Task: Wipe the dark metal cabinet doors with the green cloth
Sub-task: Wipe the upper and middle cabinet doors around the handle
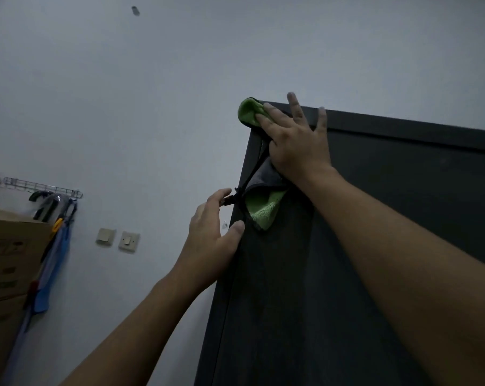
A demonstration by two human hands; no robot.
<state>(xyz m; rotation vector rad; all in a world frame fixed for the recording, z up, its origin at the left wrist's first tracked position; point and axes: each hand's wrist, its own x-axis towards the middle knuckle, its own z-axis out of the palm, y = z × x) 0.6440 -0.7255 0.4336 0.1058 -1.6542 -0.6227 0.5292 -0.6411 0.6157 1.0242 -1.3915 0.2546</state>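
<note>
A tall dark metal cabinet (375, 218) fills the right half of the head view, seen from below. My right hand (297, 140) presses the green cloth (248, 112) flat against the cabinet's top left corner, fingers spread. A green corner with a grey backing (262, 210) hangs below my palm. My left hand (213, 238) grips the cabinet's left edge lower down, thumb on the front face, fingers around the side. A thin black loop of the cloth runs down to my left fingertips.
A pale wall (124, 107) lies left of the cabinet, with two light switches (118, 239). Farther left a wire rack (43, 188) holds hanging tools and a blue item (54, 263). Cardboard boxes (10, 260) are stacked at the left edge.
</note>
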